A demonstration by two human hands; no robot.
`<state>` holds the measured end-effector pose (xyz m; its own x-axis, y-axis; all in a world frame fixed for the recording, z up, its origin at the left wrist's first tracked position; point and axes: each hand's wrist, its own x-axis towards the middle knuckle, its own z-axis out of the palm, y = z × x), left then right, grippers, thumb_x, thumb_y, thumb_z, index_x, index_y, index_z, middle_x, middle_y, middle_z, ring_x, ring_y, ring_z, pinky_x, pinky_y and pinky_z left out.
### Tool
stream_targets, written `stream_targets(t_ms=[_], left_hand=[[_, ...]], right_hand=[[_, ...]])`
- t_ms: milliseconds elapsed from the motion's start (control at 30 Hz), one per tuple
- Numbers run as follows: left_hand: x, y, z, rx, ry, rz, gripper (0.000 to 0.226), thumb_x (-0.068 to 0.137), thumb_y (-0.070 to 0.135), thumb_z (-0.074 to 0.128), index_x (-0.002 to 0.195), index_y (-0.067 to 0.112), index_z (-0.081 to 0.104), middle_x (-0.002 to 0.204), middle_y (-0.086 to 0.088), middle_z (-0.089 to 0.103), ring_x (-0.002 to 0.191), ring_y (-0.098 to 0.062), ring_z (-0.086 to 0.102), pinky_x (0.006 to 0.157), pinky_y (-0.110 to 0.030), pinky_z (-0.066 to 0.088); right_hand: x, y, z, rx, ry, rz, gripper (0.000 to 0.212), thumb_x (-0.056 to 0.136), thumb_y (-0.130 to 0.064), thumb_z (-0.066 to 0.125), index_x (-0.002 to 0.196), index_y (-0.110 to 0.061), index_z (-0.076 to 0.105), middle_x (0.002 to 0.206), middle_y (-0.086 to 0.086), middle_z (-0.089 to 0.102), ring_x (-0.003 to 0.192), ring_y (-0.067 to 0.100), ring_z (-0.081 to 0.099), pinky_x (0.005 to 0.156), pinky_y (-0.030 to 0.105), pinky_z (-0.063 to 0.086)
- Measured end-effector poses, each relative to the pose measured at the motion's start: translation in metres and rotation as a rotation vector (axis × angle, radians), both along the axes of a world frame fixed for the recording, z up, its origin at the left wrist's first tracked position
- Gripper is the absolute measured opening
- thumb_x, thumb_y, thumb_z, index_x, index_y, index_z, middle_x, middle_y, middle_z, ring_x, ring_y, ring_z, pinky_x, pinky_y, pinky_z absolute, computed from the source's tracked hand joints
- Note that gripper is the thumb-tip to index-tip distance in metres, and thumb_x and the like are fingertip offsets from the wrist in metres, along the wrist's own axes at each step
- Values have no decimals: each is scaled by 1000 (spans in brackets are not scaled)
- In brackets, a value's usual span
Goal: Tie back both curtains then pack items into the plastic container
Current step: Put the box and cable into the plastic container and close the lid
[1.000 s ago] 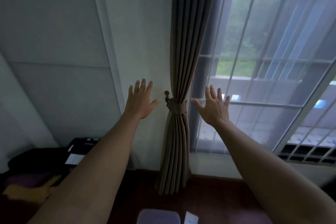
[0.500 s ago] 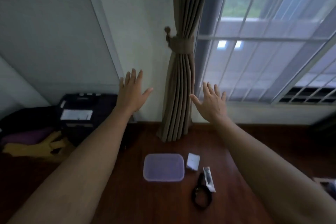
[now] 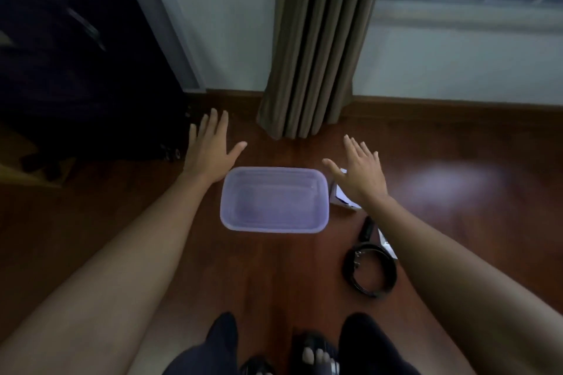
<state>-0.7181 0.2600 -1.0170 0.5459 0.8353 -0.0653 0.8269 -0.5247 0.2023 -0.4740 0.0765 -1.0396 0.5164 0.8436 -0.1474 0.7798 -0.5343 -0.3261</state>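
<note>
**Item 1, plastic container** [image 3: 274, 230]: translucent lilac tub, lidless, nothing inside. It stands on the wooden floor [image 3: 457, 222] at the middle of my view, just near of the curtain's foot. Half a second ago it lay low in the frame. The camera has since tipped downward and it now sits central.

**Item 2, left hand** [image 3: 210, 146]: flat, fingers straight and spread, holding nothing, by the container's far left corner. I cannot tell whether the thumb touches the rim. Earlier this hand was raised against the wall, left of the curtain.

**Item 3, right hand** [image 3: 359, 173]: likewise splayed and empty, just right of the container's far right corner. It lies over a small white card [image 3: 336, 202], which it partly hides. Earlier it was up near the window sill.

**Item 4, curtain** [image 3: 316, 55]: grey-brown, gathered in tight folds, hem at the floor by the skirting. The tieback I saw earlier is now above the frame.

**Item 5, black strap** [image 3: 367, 292]: coiled in a loop on the floor, near and right of the container, apart from it. A clear packet [image 3: 384, 242] beside it is mostly hidden by the person's right forearm.

**Item 6, dark case** [image 3: 76, 70]: far left, against the wall.

**Item 7, feet** [image 3: 316, 356]: in sandals, at the near edge, newly in view.
</note>
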Motion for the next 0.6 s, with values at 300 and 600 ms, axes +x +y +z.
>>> stream_targets(t_ms=[300, 600], left_hand=[[-21, 11, -220, -151, -95, 126, 79, 97, 50, 40, 153, 6, 6, 161, -12, 2, 149, -27, 3, 120, -42, 6], [-34, -19, -267, -308, -339, 301, 63, 102, 33, 40, 154, 14, 10, 159, -8, 19, 145, -27, 24, 116, -42, 25]], right_hand=[[0, 9, -197, 118, 223, -82, 80, 95, -55, 46, 155, -13, 13, 162, 3, 15, 148, 20, 16, 116, 38, 23], [-30, -8, -232, 265, 336, -261, 66, 100, -35, 48, 153, -10, 18, 154, 8, 35, 138, 27, 36, 108, 36, 32]])
